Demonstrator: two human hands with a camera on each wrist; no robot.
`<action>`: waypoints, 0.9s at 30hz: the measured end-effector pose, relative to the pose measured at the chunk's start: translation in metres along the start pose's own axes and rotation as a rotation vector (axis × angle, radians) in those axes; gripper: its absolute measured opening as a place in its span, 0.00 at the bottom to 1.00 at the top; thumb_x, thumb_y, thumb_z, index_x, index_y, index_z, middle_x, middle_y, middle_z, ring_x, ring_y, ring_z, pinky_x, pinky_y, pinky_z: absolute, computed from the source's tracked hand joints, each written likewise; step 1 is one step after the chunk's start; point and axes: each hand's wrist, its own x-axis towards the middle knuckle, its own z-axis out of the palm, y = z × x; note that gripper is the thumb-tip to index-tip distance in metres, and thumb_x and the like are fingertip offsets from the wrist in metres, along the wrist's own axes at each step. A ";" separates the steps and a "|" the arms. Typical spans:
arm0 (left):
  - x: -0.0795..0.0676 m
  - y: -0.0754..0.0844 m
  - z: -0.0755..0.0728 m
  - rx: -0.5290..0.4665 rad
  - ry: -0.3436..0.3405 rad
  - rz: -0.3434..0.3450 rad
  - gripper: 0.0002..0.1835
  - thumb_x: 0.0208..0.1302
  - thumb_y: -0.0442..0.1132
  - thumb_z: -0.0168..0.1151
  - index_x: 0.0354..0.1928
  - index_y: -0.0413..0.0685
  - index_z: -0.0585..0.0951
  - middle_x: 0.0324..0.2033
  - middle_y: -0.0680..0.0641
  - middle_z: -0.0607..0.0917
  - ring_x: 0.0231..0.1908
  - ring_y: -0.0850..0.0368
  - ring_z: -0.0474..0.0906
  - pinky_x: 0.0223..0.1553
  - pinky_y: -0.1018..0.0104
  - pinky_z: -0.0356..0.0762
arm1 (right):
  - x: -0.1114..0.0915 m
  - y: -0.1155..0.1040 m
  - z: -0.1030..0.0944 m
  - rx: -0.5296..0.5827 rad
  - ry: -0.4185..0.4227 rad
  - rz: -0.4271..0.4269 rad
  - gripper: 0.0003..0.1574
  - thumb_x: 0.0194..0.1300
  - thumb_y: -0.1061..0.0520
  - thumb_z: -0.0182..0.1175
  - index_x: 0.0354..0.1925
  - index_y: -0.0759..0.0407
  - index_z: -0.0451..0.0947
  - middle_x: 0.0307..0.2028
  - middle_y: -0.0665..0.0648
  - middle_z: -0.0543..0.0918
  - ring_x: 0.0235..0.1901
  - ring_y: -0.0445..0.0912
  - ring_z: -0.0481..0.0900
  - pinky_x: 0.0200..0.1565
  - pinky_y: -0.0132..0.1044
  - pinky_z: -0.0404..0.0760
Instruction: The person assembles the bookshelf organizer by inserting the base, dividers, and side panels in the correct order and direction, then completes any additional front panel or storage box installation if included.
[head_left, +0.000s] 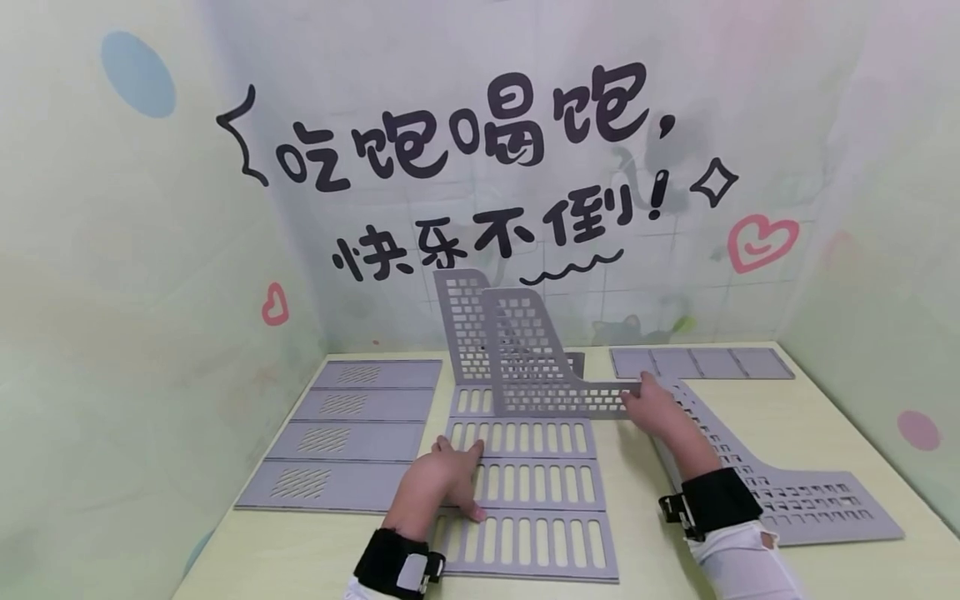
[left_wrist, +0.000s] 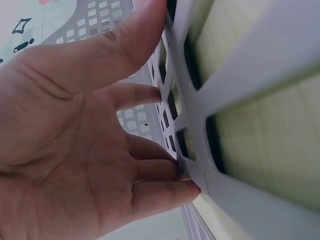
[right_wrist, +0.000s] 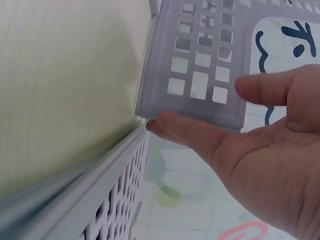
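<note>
Two grey mesh panels stand upright at the far part of the slotted panel (head_left: 517,459) on the counter (head_left: 277,550): far side panel (head_left: 461,321), near side panel (head_left: 528,358). Step looks like fitting near side panel to slotted panel; whether any joint is seated, can't tell. Left hand (head_left: 450,475): fingers spread, fingertips on slotted panel's left edge, nothing gripped. Right hand (head_left: 654,408): thumb and fingers extended at near side panel's low end, touching, no clear grip. Next move probably calls for steadying that end while lining up the slotted panel's edge. Third mesh panel (head_left: 810,508) lies to the right, slitted panel (head_left: 375,437) to the left. Black lettering (head_left: 513,142) on backdrop (head_left: 465,42): 吃饱喝饱,快乐不倒!, roughly "eat well, drink well, happy and unbeaten". No brand or label readable on the panels.
</note>
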 end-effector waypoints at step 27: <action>0.004 0.002 0.000 0.041 -0.014 -0.013 0.62 0.50 0.50 0.87 0.83 0.46 0.61 0.80 0.19 0.52 0.81 0.24 0.53 0.72 0.29 0.70 | 0.000 -0.023 0.050 0.227 -0.072 -0.093 0.36 0.82 0.59 0.39 0.79 0.77 0.54 0.78 0.79 0.60 0.80 0.73 0.55 0.77 0.68 0.63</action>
